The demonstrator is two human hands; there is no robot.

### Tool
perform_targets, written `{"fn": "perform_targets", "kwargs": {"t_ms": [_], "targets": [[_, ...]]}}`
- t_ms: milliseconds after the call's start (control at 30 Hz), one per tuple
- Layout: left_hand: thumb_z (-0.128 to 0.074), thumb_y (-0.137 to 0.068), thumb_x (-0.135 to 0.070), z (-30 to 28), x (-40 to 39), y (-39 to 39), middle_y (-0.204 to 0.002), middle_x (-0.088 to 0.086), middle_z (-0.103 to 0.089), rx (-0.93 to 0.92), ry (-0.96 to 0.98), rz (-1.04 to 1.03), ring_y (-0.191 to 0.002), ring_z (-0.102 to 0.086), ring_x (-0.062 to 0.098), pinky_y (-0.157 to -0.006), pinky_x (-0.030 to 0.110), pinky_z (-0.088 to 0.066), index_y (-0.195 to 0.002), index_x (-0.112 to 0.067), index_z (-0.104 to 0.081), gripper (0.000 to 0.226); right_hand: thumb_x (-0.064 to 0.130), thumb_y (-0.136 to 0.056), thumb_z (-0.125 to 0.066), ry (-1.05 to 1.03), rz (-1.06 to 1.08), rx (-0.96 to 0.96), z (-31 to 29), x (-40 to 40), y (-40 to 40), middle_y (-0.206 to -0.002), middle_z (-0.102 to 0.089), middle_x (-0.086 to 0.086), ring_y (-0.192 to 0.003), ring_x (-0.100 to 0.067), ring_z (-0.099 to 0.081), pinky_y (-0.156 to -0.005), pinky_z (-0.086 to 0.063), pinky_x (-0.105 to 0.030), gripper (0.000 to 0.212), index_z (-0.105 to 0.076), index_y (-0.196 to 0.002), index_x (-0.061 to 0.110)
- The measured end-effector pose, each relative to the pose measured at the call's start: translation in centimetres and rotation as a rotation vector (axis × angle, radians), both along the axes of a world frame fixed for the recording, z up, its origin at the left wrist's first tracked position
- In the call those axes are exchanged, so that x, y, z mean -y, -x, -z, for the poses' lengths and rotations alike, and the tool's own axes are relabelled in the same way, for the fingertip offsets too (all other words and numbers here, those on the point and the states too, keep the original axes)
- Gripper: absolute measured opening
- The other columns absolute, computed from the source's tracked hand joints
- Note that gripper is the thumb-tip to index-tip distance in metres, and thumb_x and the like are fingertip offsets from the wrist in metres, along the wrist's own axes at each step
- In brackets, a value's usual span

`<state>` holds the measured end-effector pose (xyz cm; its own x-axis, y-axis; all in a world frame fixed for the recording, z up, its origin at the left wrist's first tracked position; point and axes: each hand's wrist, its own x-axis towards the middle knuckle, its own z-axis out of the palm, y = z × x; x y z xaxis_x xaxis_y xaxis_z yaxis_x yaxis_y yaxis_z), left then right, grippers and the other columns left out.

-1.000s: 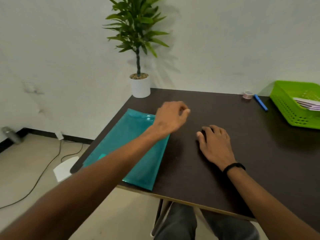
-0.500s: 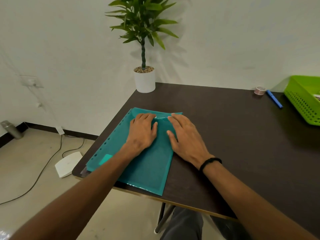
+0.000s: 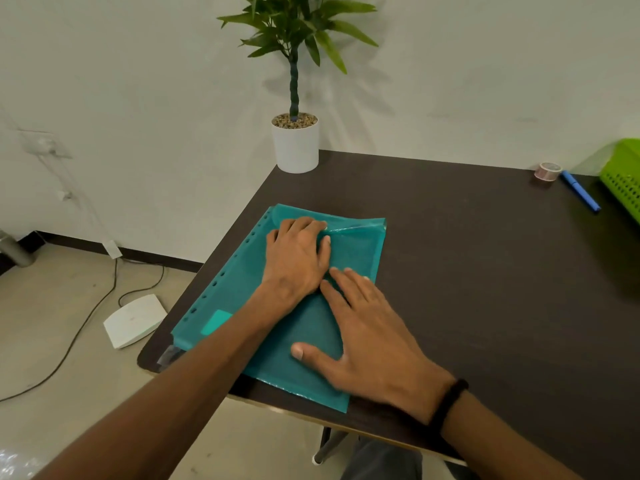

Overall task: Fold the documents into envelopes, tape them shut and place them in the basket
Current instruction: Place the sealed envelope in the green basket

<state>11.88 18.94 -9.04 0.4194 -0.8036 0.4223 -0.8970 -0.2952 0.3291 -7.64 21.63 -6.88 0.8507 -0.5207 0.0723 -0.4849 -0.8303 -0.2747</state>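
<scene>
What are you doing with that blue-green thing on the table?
A person has both hands on a teal plastic folder lying at the near left corner of the dark table. The left hand grips the folder's far opening, fingers curled at its edge, while the right hand presses flat on it. A tape roll, a blue pen and a green basket wait at the far right, untouched.
</scene>
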Motion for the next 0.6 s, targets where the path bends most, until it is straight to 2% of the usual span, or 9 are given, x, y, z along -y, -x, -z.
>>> {"fn": "perform_targets", "kwargs": {"t_ms": [67,133,267,367,433,533,600], "targets": [[-0.048,-0.103,-0.041,0.0,0.9,-0.2,-0.134,-0.004,-0.063,-0.001,-0.007,-0.004,-0.127,-0.052,0.019,-0.108,0.042,-0.038,-0.132,-0.025,-0.064,0.037,0.091,-0.088,-0.026,-0.004,-0.009,-0.039,-0.1,0.0,0.6,-0.175,0.007,0.000,-0.161,-0.014,0.014,-0.128,0.011,-0.035,0.105,-0.006,-0.168,0.027],[-0.048,-0.104,-0.041,-0.1,2.5,-0.3,-0.136,-0.003,-0.063,-0.021,-0.011,0.001,-0.128,-0.052,0.020,-0.109,0.043,-0.038,-0.134,-0.025,-0.064,0.038,0.089,-0.090,-0.027,-0.004,0.003,-0.024,-0.2,1.6,0.5,-0.176,0.006,0.002,-0.161,-0.013,0.013,-0.127,0.011,-0.032,0.100,-0.009,-0.168,0.029],[-0.054,-0.103,-0.034,-1.2,6.0,-1.4,-0.141,0.003,-0.062,-0.170,-0.045,0.052,-0.134,-0.052,0.027,-0.115,0.048,-0.038,-0.140,-0.018,-0.060,0.041,0.073,-0.095,-0.043,0.008,0.062,0.036,-0.8,7.1,-1.0,-0.171,-0.024,-0.002,-0.159,-0.018,-0.017,-0.131,-0.012,-0.036,0.081,-0.036,-0.159,0.025],[-0.056,-0.102,-0.036,-2.0,5.8,-1.8,-0.142,0.004,-0.062,-0.188,-0.027,0.041,-0.136,-0.052,0.026,-0.118,0.052,-0.035,-0.141,-0.020,-0.059,0.042,0.056,-0.097,-0.058,-0.003,0.138,0.038,-1.8,10.7,-2.2,-0.148,-0.049,-0.001,-0.138,-0.022,-0.043,-0.120,-0.031,-0.038,0.062,-0.050,-0.145,0.018],[-0.052,-0.102,-0.047,-1.8,4.3,-1.7,-0.147,0.001,-0.056,-0.090,-0.097,-0.011,-0.141,-0.045,0.025,-0.122,0.058,-0.025,-0.144,-0.025,-0.055,0.047,0.052,-0.096,-0.059,0.004,0.197,0.041,-2.0,12.3,-3.0,-0.134,-0.055,-0.003,-0.127,-0.024,-0.049,-0.113,-0.038,-0.040,0.055,-0.052,-0.136,0.016],[-0.036,-0.103,-0.061,-0.5,2.9,-1.8,-0.161,-0.001,-0.038,-0.027,-0.250,-0.028,-0.151,-0.028,0.026,-0.123,0.063,-0.014,-0.152,-0.031,-0.042,0.058,0.050,-0.094,-0.055,-0.002,0.287,0.054,-1.6,13.2,-4.3,-0.126,-0.058,-0.006,-0.122,-0.027,-0.052,-0.112,-0.039,-0.043,0.049,-0.053,-0.127,0.014],[-0.028,-0.103,-0.063,-0.1,2.8,-2.0,-0.167,0.000,-0.028,-0.016,-0.279,-0.023,-0.156,-0.019,0.026,-0.125,0.062,-0.011,-0.157,-0.033,-0.034,0.062,0.051,-0.090,-0.047,0.019,0.319,0.072,-1.0,12.9,-5.1,-0.124,-0.060,-0.009,-0.121,-0.031,-0.053,-0.112,-0.039,-0.045,0.053,-0.053,-0.123,0.011]]}}
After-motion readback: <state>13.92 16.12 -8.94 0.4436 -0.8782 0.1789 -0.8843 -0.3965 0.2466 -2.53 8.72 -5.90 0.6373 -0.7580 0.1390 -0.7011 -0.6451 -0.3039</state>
